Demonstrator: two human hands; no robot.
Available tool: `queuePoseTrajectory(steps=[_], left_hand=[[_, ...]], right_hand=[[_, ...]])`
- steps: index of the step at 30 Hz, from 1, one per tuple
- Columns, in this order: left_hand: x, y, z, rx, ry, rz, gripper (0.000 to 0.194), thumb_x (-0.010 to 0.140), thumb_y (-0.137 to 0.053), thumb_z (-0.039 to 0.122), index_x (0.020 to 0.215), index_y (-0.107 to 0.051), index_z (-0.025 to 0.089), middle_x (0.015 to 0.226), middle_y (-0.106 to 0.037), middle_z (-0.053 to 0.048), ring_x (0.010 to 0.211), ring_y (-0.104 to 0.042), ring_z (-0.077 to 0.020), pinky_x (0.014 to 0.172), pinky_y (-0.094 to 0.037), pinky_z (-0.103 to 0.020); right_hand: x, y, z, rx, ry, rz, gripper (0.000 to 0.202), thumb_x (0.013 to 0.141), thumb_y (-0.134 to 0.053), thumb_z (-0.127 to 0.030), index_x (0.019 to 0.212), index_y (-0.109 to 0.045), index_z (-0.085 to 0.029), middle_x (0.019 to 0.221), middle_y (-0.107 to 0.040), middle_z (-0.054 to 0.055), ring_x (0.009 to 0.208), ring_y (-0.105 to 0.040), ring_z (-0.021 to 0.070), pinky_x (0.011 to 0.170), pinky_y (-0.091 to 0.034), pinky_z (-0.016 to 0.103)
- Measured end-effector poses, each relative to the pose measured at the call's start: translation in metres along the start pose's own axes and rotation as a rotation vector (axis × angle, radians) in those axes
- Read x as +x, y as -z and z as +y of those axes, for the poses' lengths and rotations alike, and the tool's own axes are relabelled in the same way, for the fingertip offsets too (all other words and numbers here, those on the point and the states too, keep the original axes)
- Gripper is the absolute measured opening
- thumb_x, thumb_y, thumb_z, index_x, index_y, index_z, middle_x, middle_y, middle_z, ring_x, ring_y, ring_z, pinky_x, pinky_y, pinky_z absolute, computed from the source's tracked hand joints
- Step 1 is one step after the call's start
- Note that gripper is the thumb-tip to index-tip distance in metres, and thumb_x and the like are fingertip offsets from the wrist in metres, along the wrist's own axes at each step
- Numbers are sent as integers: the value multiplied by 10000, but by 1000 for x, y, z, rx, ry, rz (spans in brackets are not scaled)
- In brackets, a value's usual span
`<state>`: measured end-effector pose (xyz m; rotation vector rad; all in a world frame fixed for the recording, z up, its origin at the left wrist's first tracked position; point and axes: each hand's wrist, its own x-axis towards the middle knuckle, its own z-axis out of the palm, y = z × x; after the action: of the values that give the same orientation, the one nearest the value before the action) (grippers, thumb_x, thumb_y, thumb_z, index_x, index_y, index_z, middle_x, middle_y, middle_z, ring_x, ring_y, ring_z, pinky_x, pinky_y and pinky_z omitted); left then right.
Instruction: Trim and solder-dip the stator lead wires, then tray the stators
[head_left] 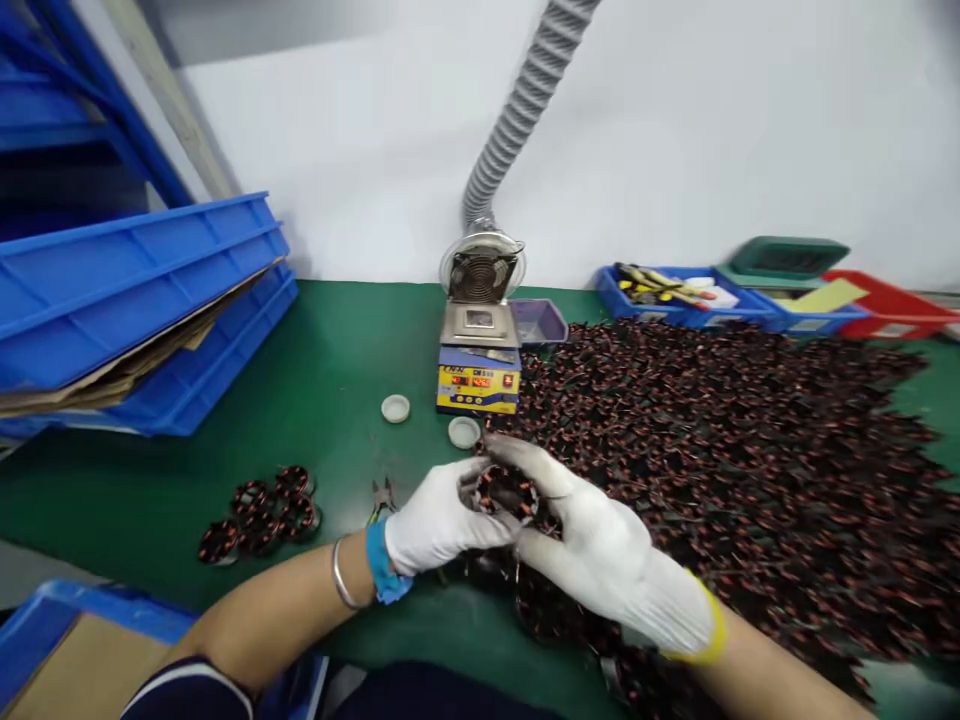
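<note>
My left hand (444, 515), in a white glove with a blue band at the wrist, grips the left side of a round copper-wound coil (507, 492). On the coil's right side is my right hand (600, 540), in a white glove with a yellow cuff, its darkened fingertips curled round the ring. Both hands hold this one coil above the green table (345, 350). More coils (551, 605) lie just below the hands. A wide mass of similar coils (720, 430) covers the right side of the table.
Several coils (259, 515) sit at the left, near small pliers (382, 496). A yellow-fronted device (478, 388) stands behind two white dishes, under a grey hose (525, 100). Blue crates (135, 290) are stacked left; tool trays (682, 310) line the back right.
</note>
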<state>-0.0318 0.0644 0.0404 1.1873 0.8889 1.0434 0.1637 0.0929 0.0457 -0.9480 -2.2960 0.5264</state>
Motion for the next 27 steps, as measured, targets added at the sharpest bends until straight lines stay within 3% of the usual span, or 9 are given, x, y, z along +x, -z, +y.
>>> queuePoseTrajectory(steps=[4,7,9,11,13,15,21,25,27], left_hand=[[-14,-2,2,252,-83,48,590,584,-908,306,1111,-687,160,1067,-741,-72,1014,-680,-307,928,-541,-368],[-27,4,5,452,0,126,190,759,-743,332,852,-704,171,817,-729,-47,808,-697,-255,766,-557,-339],[-33,13,7,383,114,102,221,824,-647,363,716,-661,171,657,-680,-43,586,-645,-200,580,-519,-304],[-34,24,11,159,138,123,240,801,-656,402,747,-649,168,585,-651,-33,468,-584,-168,488,-475,-283],[-30,31,16,21,42,276,239,734,-701,385,818,-636,171,604,-651,-17,474,-580,-155,485,-467,-267],[-24,32,20,75,-35,419,244,686,-728,336,840,-620,180,675,-657,-4,541,-583,-138,515,-455,-244],[-30,24,15,275,127,146,271,805,-607,390,638,-529,192,566,-526,28,518,-460,-106,509,-378,-241],[-41,22,5,309,175,290,279,678,-760,376,721,-554,192,571,-524,50,515,-440,-95,484,-344,-222],[-40,21,2,223,237,272,330,666,-790,404,784,-564,196,577,-553,50,493,-468,-98,458,-347,-214]], right_hand=[[-2,-15,0,-185,222,79,477,870,-539,-178,1346,-560,-180,1312,-681,106,1189,-681,206,1022,-582,330],[3,-7,-1,-333,384,108,462,878,-501,-116,1337,-538,-154,1288,-686,134,1198,-674,205,989,-592,299],[6,-1,-2,-400,430,111,461,872,-489,-85,1329,-526,-133,1274,-686,151,1195,-671,211,967,-598,292],[9,2,-4,-444,450,105,449,871,-491,-78,1317,-524,-123,1255,-688,159,1175,-675,220,941,-605,293],[11,3,-7,-464,469,95,439,873,-491,-77,1309,-526,-120,1241,-687,162,1156,-677,223,923,-608,297],[12,1,-9,-474,505,81,437,876,-484,-76,1308,-529,-122,1231,-687,160,1140,-677,223,914,-607,304],[18,-2,-11,-485,457,81,461,858,-503,-70,1313,-531,-138,1235,-683,148,1108,-673,223,875,-606,315],[20,-3,-13,-469,439,99,443,856,-526,-88,1298,-526,-120,1217,-679,159,1106,-670,236,878,-608,316],[21,-6,-16,-467,446,87,430,867,-533,-116,1297,-526,-120,1215,-674,165,1087,-672,246,842,-615,324]])
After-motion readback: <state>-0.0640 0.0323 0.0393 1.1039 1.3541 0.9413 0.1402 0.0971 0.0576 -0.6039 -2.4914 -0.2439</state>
